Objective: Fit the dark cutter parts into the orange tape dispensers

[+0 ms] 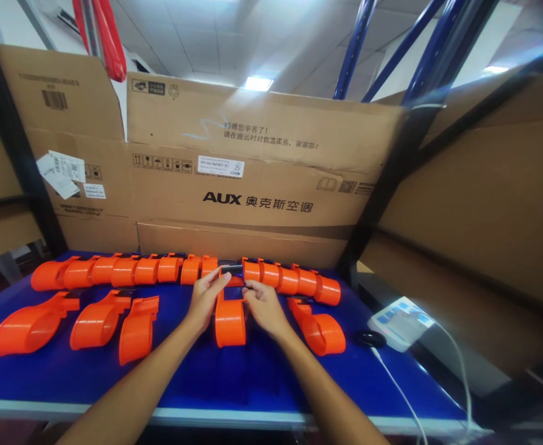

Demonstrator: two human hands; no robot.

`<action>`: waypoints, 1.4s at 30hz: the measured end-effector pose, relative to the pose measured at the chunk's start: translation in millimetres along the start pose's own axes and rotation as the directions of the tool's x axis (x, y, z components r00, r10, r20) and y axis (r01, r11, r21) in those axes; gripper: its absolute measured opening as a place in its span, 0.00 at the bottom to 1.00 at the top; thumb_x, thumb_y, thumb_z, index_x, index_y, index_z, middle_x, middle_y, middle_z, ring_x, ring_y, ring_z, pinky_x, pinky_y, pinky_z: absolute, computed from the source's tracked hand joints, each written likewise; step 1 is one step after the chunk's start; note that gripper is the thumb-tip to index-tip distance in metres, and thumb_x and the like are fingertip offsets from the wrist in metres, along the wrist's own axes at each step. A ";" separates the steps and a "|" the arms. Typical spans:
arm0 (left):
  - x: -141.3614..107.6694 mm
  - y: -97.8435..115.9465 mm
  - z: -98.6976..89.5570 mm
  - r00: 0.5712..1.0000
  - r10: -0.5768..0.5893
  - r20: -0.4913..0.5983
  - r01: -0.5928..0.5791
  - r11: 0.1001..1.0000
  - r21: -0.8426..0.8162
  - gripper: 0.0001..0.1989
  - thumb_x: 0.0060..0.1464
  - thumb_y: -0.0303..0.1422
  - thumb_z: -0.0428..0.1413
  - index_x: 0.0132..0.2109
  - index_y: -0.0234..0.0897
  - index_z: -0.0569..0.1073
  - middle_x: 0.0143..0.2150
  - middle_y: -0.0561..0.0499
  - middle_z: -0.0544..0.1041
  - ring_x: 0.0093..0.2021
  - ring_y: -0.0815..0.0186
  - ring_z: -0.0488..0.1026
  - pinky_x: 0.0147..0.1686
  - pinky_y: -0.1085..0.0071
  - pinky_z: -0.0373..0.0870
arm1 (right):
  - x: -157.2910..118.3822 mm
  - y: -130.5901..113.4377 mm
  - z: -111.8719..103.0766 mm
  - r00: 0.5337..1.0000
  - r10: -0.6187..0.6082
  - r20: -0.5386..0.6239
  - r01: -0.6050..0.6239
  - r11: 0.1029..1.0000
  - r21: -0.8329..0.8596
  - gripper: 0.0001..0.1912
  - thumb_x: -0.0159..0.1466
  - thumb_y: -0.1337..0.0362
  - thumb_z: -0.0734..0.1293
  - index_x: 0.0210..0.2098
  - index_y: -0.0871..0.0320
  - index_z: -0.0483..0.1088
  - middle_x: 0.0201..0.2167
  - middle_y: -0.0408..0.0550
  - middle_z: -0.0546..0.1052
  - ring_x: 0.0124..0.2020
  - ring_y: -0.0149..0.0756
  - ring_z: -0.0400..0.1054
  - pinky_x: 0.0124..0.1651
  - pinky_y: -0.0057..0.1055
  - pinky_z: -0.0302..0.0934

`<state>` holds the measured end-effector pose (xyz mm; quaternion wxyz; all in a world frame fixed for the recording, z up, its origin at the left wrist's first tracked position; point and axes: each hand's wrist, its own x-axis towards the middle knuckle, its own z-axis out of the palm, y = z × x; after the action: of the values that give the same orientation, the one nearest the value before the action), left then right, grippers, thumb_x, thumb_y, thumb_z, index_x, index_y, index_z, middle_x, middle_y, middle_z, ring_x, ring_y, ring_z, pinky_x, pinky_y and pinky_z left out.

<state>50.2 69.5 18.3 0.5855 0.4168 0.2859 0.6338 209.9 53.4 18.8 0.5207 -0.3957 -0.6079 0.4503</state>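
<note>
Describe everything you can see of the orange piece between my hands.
The orange piece is bright, smooth and slightly shiny, and looks like plastic. Its lower part is a broad, curved band; a narrower part runs up between the left hand and the right hand. A dark bar, at the left fingertips, lies by its top end. Whether the right fingers grip it, or it touches the blue tabletop, is unclear.
</note>
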 end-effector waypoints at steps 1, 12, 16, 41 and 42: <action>-1.7 1.6 1.4 1.000 -0.020 0.010 0.021 0.999 -0.034 0.25 0.45 0.42 0.71 0.48 0.34 0.80 0.44 0.45 0.83 0.44 0.58 0.79 0.46 0.67 0.73 | -0.8 0.2 1.4 1.000 0.026 0.001 -0.026 0.999 0.023 0.11 0.59 0.56 0.68 0.36 0.56 0.71 0.18 0.36 0.69 0.16 0.28 0.59 0.22 0.25 0.54; -6.0 29.9 2.5 0.993 -0.093 -0.075 0.071 0.964 -0.258 0.20 0.46 0.43 0.70 0.38 0.35 0.72 0.27 0.53 0.78 0.24 0.67 0.75 0.27 0.72 0.72 | -10.7 0.4 9.5 0.970 0.161 0.181 -0.150 0.986 -0.070 0.11 0.56 0.62 0.72 0.37 0.57 0.68 0.14 0.31 0.65 0.13 0.23 0.52 0.18 0.20 0.44; -2.8 35.6 3.7 0.992 -0.044 -0.121 0.010 0.963 -0.269 0.22 0.43 0.42 0.71 0.38 0.36 0.72 0.28 0.54 0.77 0.24 0.69 0.74 0.27 0.74 0.72 | -8.7 1.7 15.4 0.956 0.187 0.227 -0.168 0.981 -0.100 0.16 0.52 0.63 0.76 0.37 0.57 0.69 0.18 0.35 0.70 0.17 0.25 0.59 0.22 0.21 0.51; -7.5 36.8 8.8 0.985 -0.001 -0.175 -0.035 0.978 -0.207 0.23 0.41 0.41 0.73 0.39 0.33 0.76 0.31 0.52 0.78 0.29 0.69 0.75 0.30 0.75 0.72 | -19.6 -18.5 28.4 0.905 0.104 0.412 -0.024 0.980 -0.196 0.04 0.54 0.73 0.68 0.29 0.61 0.75 0.23 0.41 0.77 0.26 0.30 0.70 0.33 0.26 0.66; -7.1 36.4 8.7 0.985 -0.003 -0.174 -0.033 0.978 -0.204 0.23 0.40 0.41 0.73 0.39 0.33 0.76 0.31 0.52 0.78 0.29 0.69 0.75 0.30 0.74 0.72 | -19.2 -17.8 27.5 0.900 0.097 0.424 -0.002 0.976 -0.218 0.06 0.54 0.73 0.66 0.28 0.61 0.75 0.23 0.41 0.78 0.26 0.31 0.71 0.34 0.26 0.66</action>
<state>39.1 55.9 52.1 0.5936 0.2994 0.2653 0.6983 185.3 26.4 29.2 0.3159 -0.3546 -0.7425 0.4724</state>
